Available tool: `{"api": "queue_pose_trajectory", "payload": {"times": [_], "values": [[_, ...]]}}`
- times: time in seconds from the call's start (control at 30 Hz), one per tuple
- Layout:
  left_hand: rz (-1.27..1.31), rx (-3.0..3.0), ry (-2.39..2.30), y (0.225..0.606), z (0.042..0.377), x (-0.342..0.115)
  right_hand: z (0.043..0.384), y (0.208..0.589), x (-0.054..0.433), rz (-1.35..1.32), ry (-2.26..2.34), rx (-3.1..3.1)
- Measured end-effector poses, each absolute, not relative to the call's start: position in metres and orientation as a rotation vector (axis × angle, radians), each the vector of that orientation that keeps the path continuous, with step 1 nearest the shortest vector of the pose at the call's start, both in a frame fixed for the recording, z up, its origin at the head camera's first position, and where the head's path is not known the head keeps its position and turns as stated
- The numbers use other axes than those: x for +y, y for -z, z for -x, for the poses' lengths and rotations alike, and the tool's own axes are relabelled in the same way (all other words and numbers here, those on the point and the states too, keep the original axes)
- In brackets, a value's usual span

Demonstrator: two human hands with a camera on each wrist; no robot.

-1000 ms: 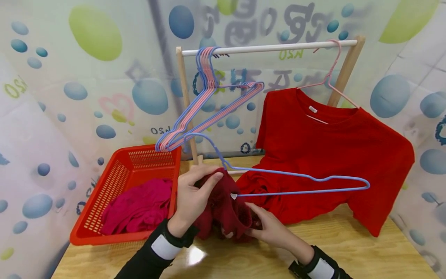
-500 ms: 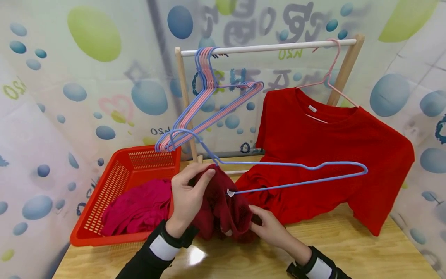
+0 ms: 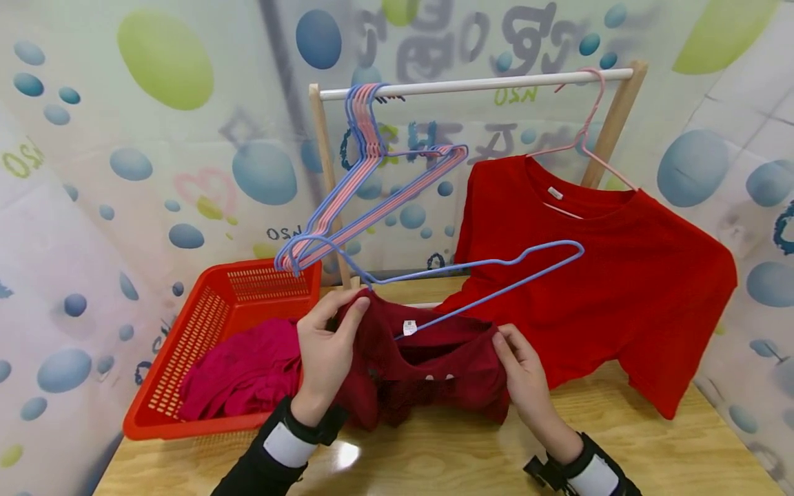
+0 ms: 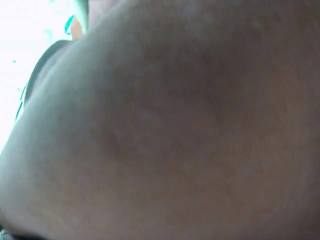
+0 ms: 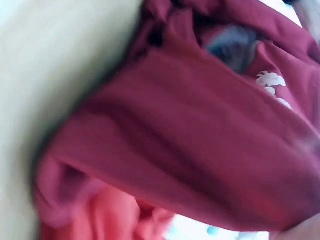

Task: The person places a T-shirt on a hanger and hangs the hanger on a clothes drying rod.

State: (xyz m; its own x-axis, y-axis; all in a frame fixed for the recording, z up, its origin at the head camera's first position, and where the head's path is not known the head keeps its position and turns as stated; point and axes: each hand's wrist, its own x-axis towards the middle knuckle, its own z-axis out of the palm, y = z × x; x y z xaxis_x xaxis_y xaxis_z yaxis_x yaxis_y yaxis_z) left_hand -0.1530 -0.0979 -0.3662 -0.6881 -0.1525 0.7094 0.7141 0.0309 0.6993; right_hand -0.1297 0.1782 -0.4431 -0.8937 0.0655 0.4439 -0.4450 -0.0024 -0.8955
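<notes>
A dark red shirt [image 3: 446,396], with a white label in its neckline, is gathered up over the table in the head view. One arm of a blue hanger [image 3: 477,264] goes into its left side; the other arm sticks out uncovered above it. My left hand [image 3: 325,348] pinches the shirt's left shoulder near the base of the hanger's hook. Thumb and fingers of my right hand [image 3: 527,375] pinch the shirt's right side, below the hanger's bare tip. Cloth with a small white print [image 5: 270,79] fills much of the right wrist view. Blurred skin covers most of the left wrist view.
Behind, a rack [image 3: 471,86] carries several blue and pink hangers [image 3: 366,165] on its left and a bright red T-shirt [image 3: 595,275] on a pink hanger on its right. An orange-red basket [image 3: 155,420] with magenta cloth [image 3: 245,372] stands left on the wooden table [image 3: 670,441].
My right hand has moved up and right, drawing the shirt's neckline wide. The hanger's bare arm has swung up and left, and its hook has shifted left.
</notes>
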Motion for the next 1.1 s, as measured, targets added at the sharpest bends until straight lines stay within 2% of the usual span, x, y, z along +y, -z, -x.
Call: {"api": "queue_pose_trajectory", "payload": {"times": [0.1, 0.3, 0.47, 0.77, 1.1], "values": [[0.531, -1.688, 1.702, 0.369, 0.154, -0.099, 0.134, 0.429, 0.192, -0.357, -1.946, -1.875], [0.489, -1.723, 1.655, 0.374, 0.156, -0.099, 0.144, 0.400, 0.219, -0.454, -1.960, -1.821], [0.506, -1.797, 1.481, 0.381, 0.158, -0.099, 0.150, 0.386, 0.237, -0.406, -1.723, -1.839], [0.588, -1.837, 1.072, 0.390, 0.162, -0.095, 0.150, 0.376, 0.235, -0.294, -1.463, -1.847], [0.558, -1.963, 1.063, 0.397, 0.163, -0.099, 0.151, 0.371, 0.238, -0.152, -1.797, -1.644]]}}
